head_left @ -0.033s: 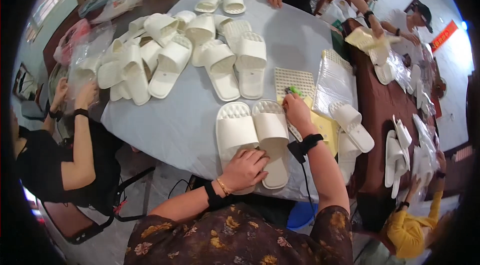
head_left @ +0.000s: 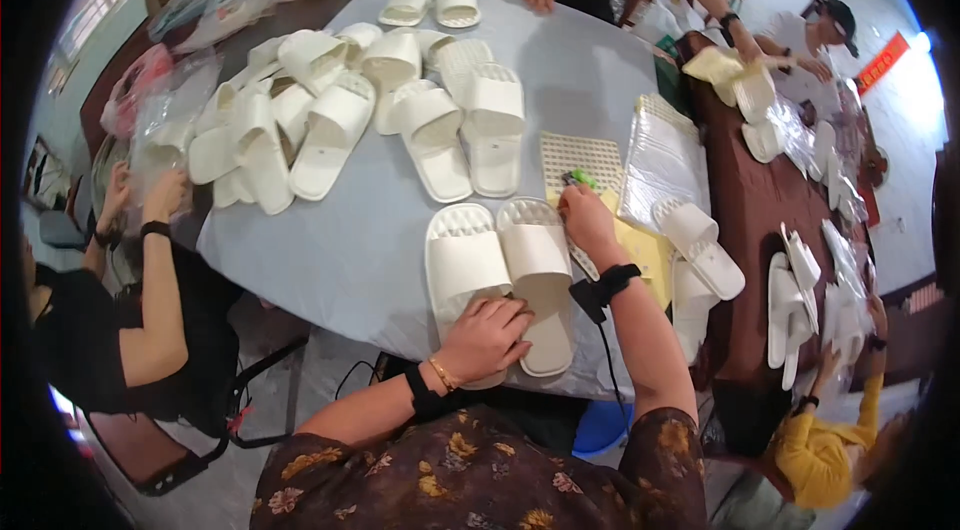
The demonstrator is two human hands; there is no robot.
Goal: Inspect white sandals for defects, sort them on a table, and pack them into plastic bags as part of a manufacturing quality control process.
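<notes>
While a pair of cream-white, open-toed slippers lies on a table covered in pale grey-blue sheeting, a person's bare left hand rests on it.

Head camera, looking down: the pair sits side by side at the table's near edge, toe ends pointing away. The left hand lies palm down across its heel half, fingers bent and slightly spread; whether they grip cannot be told. The right hand is just beside the right slipper's strap, fingers bent close together near a small green-and-dark object; whether they pinch it is unclear. Around that object is a pale sheet with rows of small marks. Yellow paper lies beside the right wrist, and a silvery, plastic-wrapped package beyond. Ahead and leftward is a heap of more white slippers. At far left, a seated co-worker in black handles a clear plastic bag.
</notes>
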